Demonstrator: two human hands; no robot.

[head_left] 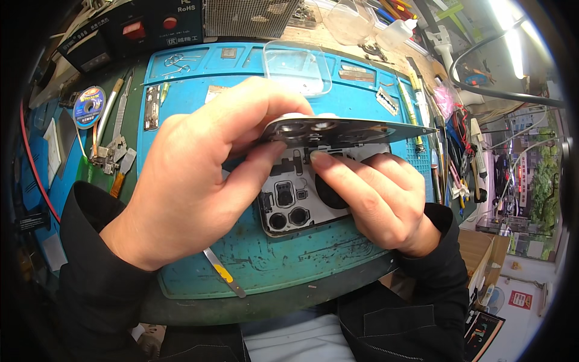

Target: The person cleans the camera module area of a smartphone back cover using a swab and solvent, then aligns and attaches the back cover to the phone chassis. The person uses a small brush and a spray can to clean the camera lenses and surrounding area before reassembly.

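My left hand is closed on a thin dark phone back cover, pinching its left end between thumb and fingers. Round camera lens rings show along this tilted panel. Beneath it, a phone frame with a pale inner face, camera openings and a dark round patch lies on the blue-green work mat. Over the frame's right side is my right hand, its fingers curled together. One of its fingertips reaches under the raised cover, near the frame's far edge. Whatever these fingers hold, if anything, is hidden.
Yellow-marked tweezers lie near the mat's front edge. A clear plastic box stands at the back. Left are a solder spool and metal tools; several pens and screwdrivers line the right side. A black power unit sits behind.
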